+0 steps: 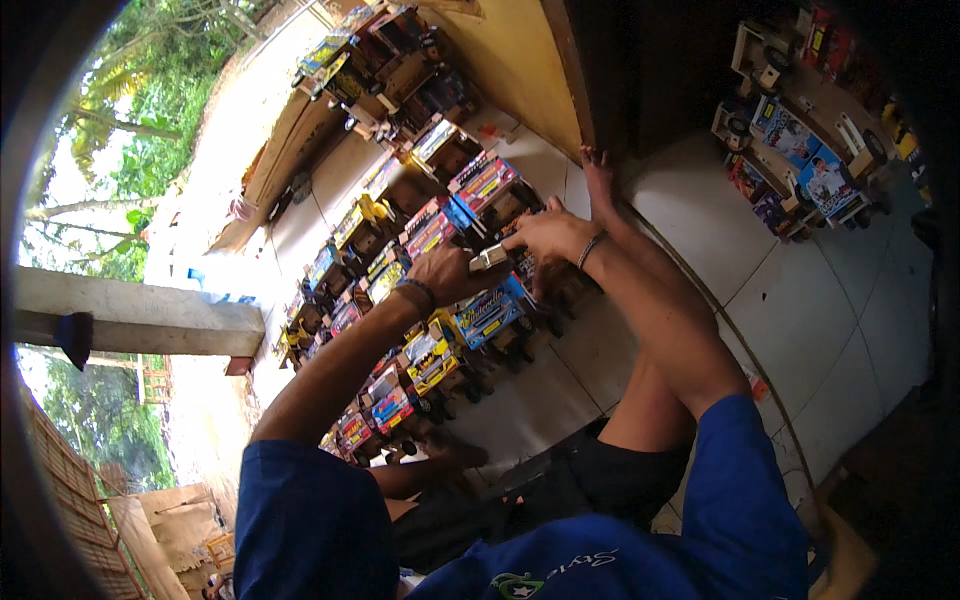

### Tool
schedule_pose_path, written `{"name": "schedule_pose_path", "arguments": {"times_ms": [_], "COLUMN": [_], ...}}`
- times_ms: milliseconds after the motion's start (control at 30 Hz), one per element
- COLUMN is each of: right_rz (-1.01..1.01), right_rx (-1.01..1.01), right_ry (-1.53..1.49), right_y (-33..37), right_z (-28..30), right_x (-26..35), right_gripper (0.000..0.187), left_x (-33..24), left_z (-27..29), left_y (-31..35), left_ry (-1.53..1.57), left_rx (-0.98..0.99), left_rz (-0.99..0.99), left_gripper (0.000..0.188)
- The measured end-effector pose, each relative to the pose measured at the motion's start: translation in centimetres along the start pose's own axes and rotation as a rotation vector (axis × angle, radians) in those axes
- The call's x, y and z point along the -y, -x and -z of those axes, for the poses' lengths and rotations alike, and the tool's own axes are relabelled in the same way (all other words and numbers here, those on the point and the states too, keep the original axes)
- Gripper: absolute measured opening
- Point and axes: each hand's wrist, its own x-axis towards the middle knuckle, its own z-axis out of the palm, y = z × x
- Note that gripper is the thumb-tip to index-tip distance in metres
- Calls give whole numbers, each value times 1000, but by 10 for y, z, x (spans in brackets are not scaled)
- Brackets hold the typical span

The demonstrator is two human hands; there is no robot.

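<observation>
A small pale block-shaped piece (488, 258), wood-like in colour, is held between my two hands above rows of toy trucks. My left hand (443, 273) is closed on its left end, back of the hand up. From the other side, my right hand (553, 240) pinches its right end with the fingertips, while its other fingers spread downward. Just beneath the hands stand a blue-sided toy truck (490, 315) and a pink-and-yellow toy truck (485, 180). My hands partly cover the trucks behind them.
More toy trucks (430, 360) stand packed on the tiled floor, with others stacked by the yellow wall (515, 60). Another group of toy trucks (800, 150) is at the right, past a dark curved line (740, 340). My bare foot (597, 180) rests beside the door frame. A concrete beam (140, 310) is at left.
</observation>
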Motion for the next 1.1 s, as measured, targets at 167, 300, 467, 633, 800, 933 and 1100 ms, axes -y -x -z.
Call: {"name": "schedule_pose_path", "arguments": {"times_ms": [167, 300, 467, 633, 800, 933, 1100], "right_rz": [-85, -171, -139, -86, -187, -126, -154], "right_rx": [-108, -73, -156, -108, -23, -138, -128], "right_ry": [-134, -208, -260, -411, -414, -342, -349], "right_y": [17, 27, 16, 19, 27, 38, 43], "right_z": [7, -2, -18, -21, -8, -1, 3], "right_x": [-13, -38, -64, -71, -59, -51, -47], "right_gripper": [136, 145, 144, 133, 120, 84, 83], "left_x": [5, 7, -15, -37, -32, -23, -27], "left_z": [37, 58, 49, 41, 30, 15, 17], "left_y": [11, 5, -18, -40, -55, -65, -63], "left_ry": [-10, -47, 33, 86, 169, 202, 211], "left_rx": [104, 109, 81, 255, 203, 162, 147], "left_rz": [-81, -37, -94, 30, -12, -62, -61], "left_gripper": [66, 69, 74, 80, 82, 82, 84]}}
